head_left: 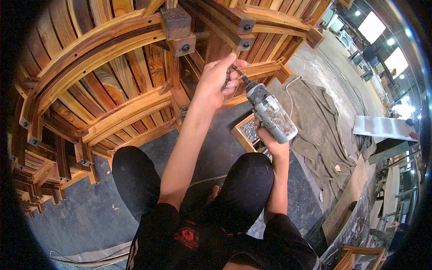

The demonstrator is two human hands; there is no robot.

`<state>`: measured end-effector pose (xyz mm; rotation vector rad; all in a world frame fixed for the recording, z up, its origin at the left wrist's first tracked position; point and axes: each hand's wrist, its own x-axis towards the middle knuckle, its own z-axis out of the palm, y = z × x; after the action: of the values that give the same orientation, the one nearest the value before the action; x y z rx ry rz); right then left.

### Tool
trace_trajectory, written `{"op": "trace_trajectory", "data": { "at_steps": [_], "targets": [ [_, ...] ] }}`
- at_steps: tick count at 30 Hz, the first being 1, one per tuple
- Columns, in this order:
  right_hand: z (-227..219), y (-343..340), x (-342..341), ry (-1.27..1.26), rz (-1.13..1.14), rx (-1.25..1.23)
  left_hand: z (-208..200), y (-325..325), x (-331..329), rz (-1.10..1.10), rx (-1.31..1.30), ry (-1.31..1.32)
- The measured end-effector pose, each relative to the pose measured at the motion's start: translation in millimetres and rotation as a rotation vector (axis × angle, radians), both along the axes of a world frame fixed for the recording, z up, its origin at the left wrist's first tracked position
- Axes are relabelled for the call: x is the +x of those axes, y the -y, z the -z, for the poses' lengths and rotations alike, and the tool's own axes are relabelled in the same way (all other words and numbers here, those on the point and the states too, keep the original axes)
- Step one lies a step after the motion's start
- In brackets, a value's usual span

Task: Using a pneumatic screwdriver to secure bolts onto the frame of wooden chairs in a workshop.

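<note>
My right hand (271, 143) is closed round the handle of a worn grey power drill (272, 112), its bit pointing up and to the left. My left hand (215, 81) is raised at the tip of the bit, fingers curled and drawn together. Something small and dark sits between those fingers, too small to name. Just beyond the left hand stand the bolted wooden blocks (183, 46) of a slatted wooden furniture piece (121, 63) with curved rails.
A wooden box (243, 145) of small metal fasteners lies on the dark floor by my right knee. To the right spreads a crumpled brown cloth (310, 121) with a pale cable (293, 92) across it. More wooden frames (45, 168) stand at the left. A white panel (382, 128) is at the far right.
</note>
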<state>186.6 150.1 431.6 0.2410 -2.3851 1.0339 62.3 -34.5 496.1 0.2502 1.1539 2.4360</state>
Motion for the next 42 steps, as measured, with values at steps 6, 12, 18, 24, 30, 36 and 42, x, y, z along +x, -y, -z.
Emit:
{"op": "trace_trajectory", "data": {
  "at_steps": [6,12,18,24,30,36,42],
  "targets": [
    [-5,3,0,-0.007,-0.041,0.004,0,2,-3,0.034,-0.026,-0.013],
    [-6,12,-1,-0.018,0.012,0.034,-1,-3,2,0.002,0.063,-0.005],
    [3,18,-7,0.076,0.002,-0.368,-1,-11,9,-0.004,0.174,-0.071],
    [1,25,-7,0.161,-0.078,-0.502,-1,4,-5,-0.003,0.18,-0.092],
    [4,21,-11,0.121,-0.078,-0.373,-3,14,-11,0.0,0.12,-0.149],
    [9,19,-17,-0.024,-0.067,-0.148,-14,9,-2,-0.019,-0.091,-0.234],
    [11,34,-22,0.004,-0.047,-0.384,4,-5,14,0.037,0.178,-0.075]
  ]
}}
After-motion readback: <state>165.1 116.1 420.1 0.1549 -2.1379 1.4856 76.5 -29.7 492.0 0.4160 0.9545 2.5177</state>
